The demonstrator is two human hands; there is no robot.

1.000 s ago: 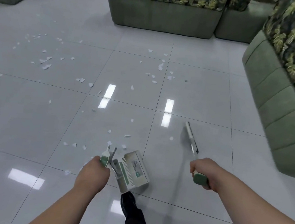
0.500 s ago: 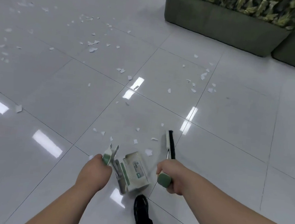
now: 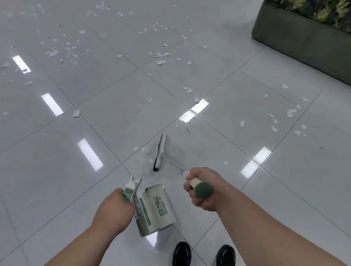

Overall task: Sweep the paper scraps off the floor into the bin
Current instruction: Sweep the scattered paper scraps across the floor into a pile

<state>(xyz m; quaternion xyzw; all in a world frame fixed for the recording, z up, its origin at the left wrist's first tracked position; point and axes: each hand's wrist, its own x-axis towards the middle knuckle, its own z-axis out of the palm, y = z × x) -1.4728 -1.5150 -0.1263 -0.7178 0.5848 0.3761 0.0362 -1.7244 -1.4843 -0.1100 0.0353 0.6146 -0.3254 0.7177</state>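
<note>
Along the far left of the glossy tiled floor, paper scraps are seen scattered thickly, with a few loose pieces lying near the left edge lower down. Further scraps are strewn across the upper middle of the floor. Towards the lower centre, the left hand is clenched around the green and white handle of a dustpan bin, so the left grip is closed on that handle. The bin is tilted, with its comb-toothed edge and a label visible, and it is held just above or on the floor; which of the two cannot be told. Just beyond the bin, a small cluster of scraps is gathered beside the black bristles of the broom head, which is set on the floor. A thin metal shaft is run from the broom head back to the right hand. The right grip is clenched around the broom's green-capped handle. Two black shoes are seen below, near the bottom edge. More scraps are spread over the tiles to the right, well apart from the broom. A green sofa with a leaf-patterned cushion is placed at the upper right.
</note>
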